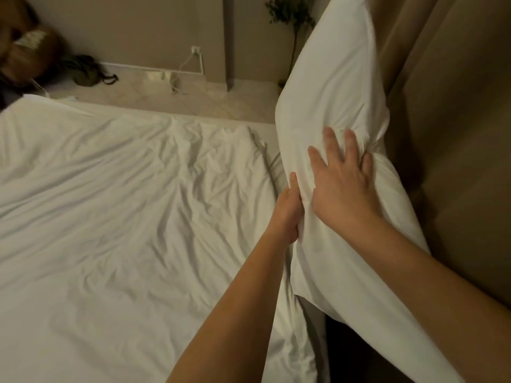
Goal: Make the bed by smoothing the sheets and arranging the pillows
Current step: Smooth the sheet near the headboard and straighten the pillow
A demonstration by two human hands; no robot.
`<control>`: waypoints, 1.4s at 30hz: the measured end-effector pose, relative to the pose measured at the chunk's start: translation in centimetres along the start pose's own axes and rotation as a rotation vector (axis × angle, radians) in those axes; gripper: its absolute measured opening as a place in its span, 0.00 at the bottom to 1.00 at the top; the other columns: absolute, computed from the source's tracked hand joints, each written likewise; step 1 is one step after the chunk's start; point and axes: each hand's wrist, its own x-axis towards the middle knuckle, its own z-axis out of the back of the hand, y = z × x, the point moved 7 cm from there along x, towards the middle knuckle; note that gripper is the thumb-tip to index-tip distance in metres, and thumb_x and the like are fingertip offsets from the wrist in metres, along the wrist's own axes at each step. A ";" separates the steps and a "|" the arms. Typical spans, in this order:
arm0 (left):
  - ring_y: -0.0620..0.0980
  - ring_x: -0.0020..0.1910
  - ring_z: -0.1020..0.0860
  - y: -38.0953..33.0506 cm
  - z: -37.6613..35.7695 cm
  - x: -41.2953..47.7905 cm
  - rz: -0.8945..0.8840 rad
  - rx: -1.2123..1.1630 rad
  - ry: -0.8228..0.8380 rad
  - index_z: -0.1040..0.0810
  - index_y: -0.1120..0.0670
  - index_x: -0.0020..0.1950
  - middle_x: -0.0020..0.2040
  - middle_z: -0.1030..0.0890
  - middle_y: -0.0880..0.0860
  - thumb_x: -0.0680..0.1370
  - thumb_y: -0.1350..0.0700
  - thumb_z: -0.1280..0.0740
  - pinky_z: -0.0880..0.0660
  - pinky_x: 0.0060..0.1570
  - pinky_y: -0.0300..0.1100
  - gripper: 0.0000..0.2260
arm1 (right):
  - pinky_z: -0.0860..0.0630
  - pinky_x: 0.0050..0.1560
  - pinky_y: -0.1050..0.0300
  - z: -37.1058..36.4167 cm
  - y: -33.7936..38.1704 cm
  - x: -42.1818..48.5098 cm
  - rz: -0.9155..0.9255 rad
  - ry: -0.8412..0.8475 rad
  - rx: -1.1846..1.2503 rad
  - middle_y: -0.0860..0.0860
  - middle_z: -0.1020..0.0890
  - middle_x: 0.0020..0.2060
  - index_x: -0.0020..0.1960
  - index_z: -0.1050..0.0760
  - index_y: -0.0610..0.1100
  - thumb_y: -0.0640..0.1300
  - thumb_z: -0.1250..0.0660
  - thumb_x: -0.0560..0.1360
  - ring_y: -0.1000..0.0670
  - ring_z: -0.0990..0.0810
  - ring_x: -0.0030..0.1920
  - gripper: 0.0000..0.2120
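The sheet (124,211) fills the left and middle of the frame; its far edge runs across the upper part, with a strip of pale tiled floor (199,98) beyond it up to the wall (124,29). The pillow (337,87) stands along the right side, from the top edge down to the lower right, leaning against a tan curtain (448,111). The left hand (287,214) clenches the pillow's left edge, cloth bunched in its fingers. The right hand (341,186) lies flat on the pillow, fingers spread and pressing a dent, grasping nothing. Sheet and pillow are white cloth, the sheet creased all over, the pillow long and plump. On the floor at upper left lies a dark bag (85,71); a white cable (182,64) hangs from a socket (195,50); a leafy plant (293,20) stands at the top, just beside the pillow
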 end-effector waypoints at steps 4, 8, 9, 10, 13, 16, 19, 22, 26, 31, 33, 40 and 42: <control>0.49 0.62 0.17 -3.9 3.2 -2.5 -0.043 0.009 -0.059 0.24 0.47 0.73 0.62 0.15 0.50 0.80 0.27 0.48 0.25 0.69 0.53 0.33 | 0.46 0.77 0.34 5.2 3.2 0.7 0.064 -0.067 0.030 0.45 0.52 0.82 0.81 0.43 0.51 0.50 0.45 0.77 0.37 0.55 0.81 0.32; 0.48 0.61 0.17 -7.3 8.3 -5.0 -0.101 -0.002 -0.123 0.25 0.48 0.75 0.62 0.15 0.49 0.82 0.30 0.49 0.23 0.67 0.51 0.31 | 0.47 0.77 0.34 8.1 7.9 0.9 0.119 -0.111 0.070 0.45 0.52 0.82 0.81 0.42 0.51 0.49 0.37 0.77 0.37 0.55 0.81 0.33; 0.48 0.60 0.16 -7.9 9.8 -5.6 -0.106 0.000 -0.135 0.25 0.48 0.74 0.62 0.15 0.49 0.83 0.31 0.49 0.23 0.67 0.51 0.31 | 0.47 0.78 0.35 8.5 9.3 1.1 0.125 -0.113 0.073 0.45 0.52 0.82 0.81 0.42 0.51 0.49 0.36 0.77 0.37 0.55 0.81 0.34; 0.48 0.60 0.16 -8.5 11.5 -6.3 -0.110 0.008 -0.152 0.25 0.49 0.74 0.62 0.15 0.50 0.83 0.32 0.50 0.23 0.67 0.50 0.30 | 0.47 0.78 0.35 8.7 10.9 1.3 0.129 -0.114 0.082 0.45 0.53 0.82 0.81 0.43 0.51 0.49 0.34 0.76 0.37 0.56 0.81 0.35; 0.47 0.61 0.17 -9.9 17.8 -8.1 -0.133 0.044 -0.202 0.26 0.50 0.75 0.64 0.16 0.50 0.83 0.32 0.49 0.23 0.67 0.50 0.31 | 0.45 0.77 0.34 9.0 16.5 2.0 0.150 -0.105 0.169 0.45 0.53 0.82 0.80 0.42 0.51 0.48 0.31 0.75 0.37 0.55 0.81 0.37; 0.47 0.63 0.18 -10.1 25.1 -9.8 -0.121 0.072 -0.260 0.28 0.50 0.77 0.66 0.18 0.50 0.82 0.31 0.49 0.22 0.66 0.48 0.32 | 0.44 0.76 0.34 8.2 22.9 2.4 0.178 -0.075 0.243 0.46 0.51 0.82 0.79 0.40 0.51 0.48 0.31 0.74 0.38 0.54 0.81 0.36; 0.47 0.62 0.18 -9.7 33.0 -10.9 -0.088 0.075 -0.298 0.25 0.49 0.73 0.65 0.17 0.49 0.83 0.31 0.48 0.22 0.65 0.47 0.30 | 0.46 0.76 0.34 6.6 29.9 3.0 0.209 -0.018 0.318 0.46 0.51 0.82 0.79 0.40 0.50 0.48 0.31 0.75 0.39 0.55 0.81 0.35; 0.49 0.62 0.18 -9.4 41.7 -11.8 -0.056 0.068 -0.388 0.24 0.50 0.73 0.63 0.16 0.48 0.81 0.29 0.46 0.22 0.66 0.49 0.32 | 0.46 0.77 0.36 4.4 36.9 4.0 0.245 0.038 0.400 0.46 0.52 0.82 0.80 0.41 0.50 0.53 0.31 0.75 0.40 0.55 0.81 0.37; 0.50 0.62 0.18 -8.4 51.8 -13.3 -0.003 0.094 -0.470 0.24 0.47 0.73 0.63 0.16 0.46 0.77 0.25 0.44 0.21 0.64 0.54 0.34 | 0.47 0.80 0.41 0.0 45.3 4.1 0.232 0.171 0.593 0.48 0.51 0.82 0.81 0.44 0.50 0.57 0.31 0.76 0.42 0.56 0.81 0.39; 0.51 0.64 0.20 -8.8 60.9 -14.7 -0.015 0.162 -0.557 0.25 0.48 0.74 0.64 0.18 0.46 0.79 0.27 0.44 0.23 0.66 0.56 0.34 | 0.48 0.80 0.46 -4.2 53.5 4.6 0.204 0.304 0.826 0.47 0.48 0.82 0.82 0.44 0.50 0.58 0.29 0.74 0.43 0.52 0.81 0.42; 0.49 0.65 0.21 -9.0 63.6 -14.7 -0.037 0.224 -0.596 0.25 0.50 0.75 0.66 0.19 0.47 0.82 0.30 0.45 0.24 0.68 0.53 0.31 | 0.48 0.80 0.48 -5.6 56.1 5.0 0.187 0.329 0.882 0.46 0.47 0.82 0.82 0.43 0.49 0.57 0.27 0.74 0.43 0.50 0.81 0.42; 0.58 0.69 0.25 -6.1 71.0 -13.4 0.056 0.590 -0.660 0.27 0.54 0.76 0.71 0.23 0.56 0.85 0.35 0.50 0.29 0.70 0.49 0.31 | 0.47 0.80 0.50 -13.2 62.6 4.7 0.151 0.480 0.909 0.45 0.45 0.82 0.82 0.42 0.51 0.60 0.29 0.74 0.43 0.47 0.81 0.42; 0.60 0.74 0.30 -3.0 72.6 -12.6 0.152 0.788 -0.562 0.32 0.50 0.80 0.76 0.28 0.56 0.87 0.39 0.51 0.33 0.71 0.51 0.26 | 0.46 0.80 0.46 -16.4 63.6 3.1 0.136 0.617 0.814 0.46 0.49 0.82 0.83 0.47 0.52 0.64 0.32 0.75 0.41 0.50 0.81 0.43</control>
